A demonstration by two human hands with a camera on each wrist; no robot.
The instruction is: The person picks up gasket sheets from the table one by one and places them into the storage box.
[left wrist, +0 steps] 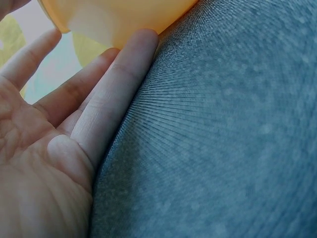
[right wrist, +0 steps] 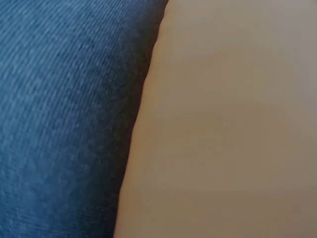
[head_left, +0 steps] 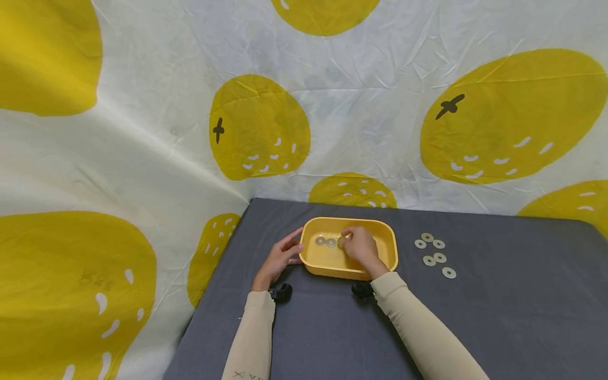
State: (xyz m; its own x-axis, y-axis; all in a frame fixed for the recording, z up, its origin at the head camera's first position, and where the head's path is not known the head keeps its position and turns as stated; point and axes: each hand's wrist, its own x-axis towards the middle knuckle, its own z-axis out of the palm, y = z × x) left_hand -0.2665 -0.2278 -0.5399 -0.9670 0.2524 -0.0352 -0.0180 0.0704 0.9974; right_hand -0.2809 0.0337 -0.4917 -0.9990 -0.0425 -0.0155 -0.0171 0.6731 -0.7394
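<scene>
A yellow rectangular tray [head_left: 349, 272] stands on the dark cloth. My left hand [head_left: 282, 257] is at its left end, with the fingertips touching the outer wall. In the left wrist view, the left hand's fingers [left wrist: 106, 101] lie fairly straight against the tray [left wrist: 119, 20], low by the cloth. Reaching over the tray's near side, my right hand [head_left: 362, 247] pinches a flat metal washer [head_left: 341, 241] close over the floor. Two washers [head_left: 325, 241] lie side by side to its left. The right wrist view has only the tray's outer wall [right wrist: 223, 119] and cloth; the hand is hidden there.
Several loose washers [head_left: 439, 257] lie on the cloth-covered table [head_left: 513, 295] to the right of the tray. Behind and to the left hangs a white curtain [head_left: 361, 132] with large yellow fruit shapes. A dark wrist strap with a camera [head_left: 362, 290] sits near the tray's front.
</scene>
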